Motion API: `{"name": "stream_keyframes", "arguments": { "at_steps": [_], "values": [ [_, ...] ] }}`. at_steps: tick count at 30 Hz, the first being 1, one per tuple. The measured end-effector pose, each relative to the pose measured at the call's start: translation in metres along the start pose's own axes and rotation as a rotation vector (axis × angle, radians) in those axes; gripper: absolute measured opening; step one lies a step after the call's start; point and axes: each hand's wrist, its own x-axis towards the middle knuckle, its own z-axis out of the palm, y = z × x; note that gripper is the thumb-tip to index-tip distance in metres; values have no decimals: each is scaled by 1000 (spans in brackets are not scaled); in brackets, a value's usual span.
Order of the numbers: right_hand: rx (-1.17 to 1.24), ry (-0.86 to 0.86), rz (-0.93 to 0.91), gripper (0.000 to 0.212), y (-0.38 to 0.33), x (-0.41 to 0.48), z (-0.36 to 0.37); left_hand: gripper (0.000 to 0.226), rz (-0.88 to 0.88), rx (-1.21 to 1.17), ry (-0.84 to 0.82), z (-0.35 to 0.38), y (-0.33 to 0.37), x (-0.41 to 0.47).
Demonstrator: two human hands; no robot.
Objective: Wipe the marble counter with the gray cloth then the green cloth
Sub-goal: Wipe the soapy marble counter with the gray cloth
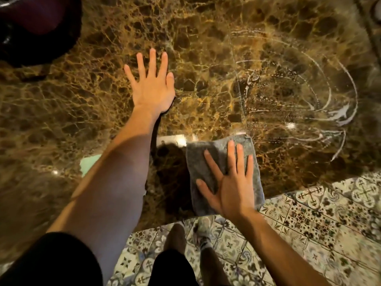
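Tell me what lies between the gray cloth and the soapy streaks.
Only bare marble counter separates the gray cloth from the soapy streaks, as the head view shows.

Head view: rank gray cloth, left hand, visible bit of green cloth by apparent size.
1. gray cloth, largest, though the right hand lies flat on it and hides part.
2. left hand, spread flat on the marble counter; farther off, so unsure.
3. green cloth, only a sliver beside the left forearm.

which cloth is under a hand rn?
The gray cloth, pressed flat under the right hand. The green cloth lies untouched, mostly hidden behind the left forearm.
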Motion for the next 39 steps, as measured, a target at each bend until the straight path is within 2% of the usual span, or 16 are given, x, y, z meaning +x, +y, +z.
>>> {"name": "stream_keyframes", "arguments": {
  "at_steps": [4, 10, 16, 19, 29, 34, 39],
  "values": [
    [25, -19, 17, 75, 3, -21, 6, 63, -1, 1, 7, 1, 0, 0],
    [39, -15, 42, 78, 4, 6, 2, 63, 17, -12, 46, 5, -1, 1],
    [71, 34, 83, 82, 9, 104, -19, 62, 19, -10, 91, 9, -2, 3],
    [101, -21, 97, 82, 14, 172, -34, 61, 14, 1, 115, 11, -2, 2],
    [58, 20, 107, 87, 19, 332, -71, 61, -22, 22, 99, 12, 0, 6],
    [48, 24, 123, 88, 21, 372, -81, 61, -28, 16, 79, 12, 0, 7],
    [42, 51, 75, 83, 26, 358, -77, 61, -25, 7, 81, 11, 0, 7]
  ]
}}
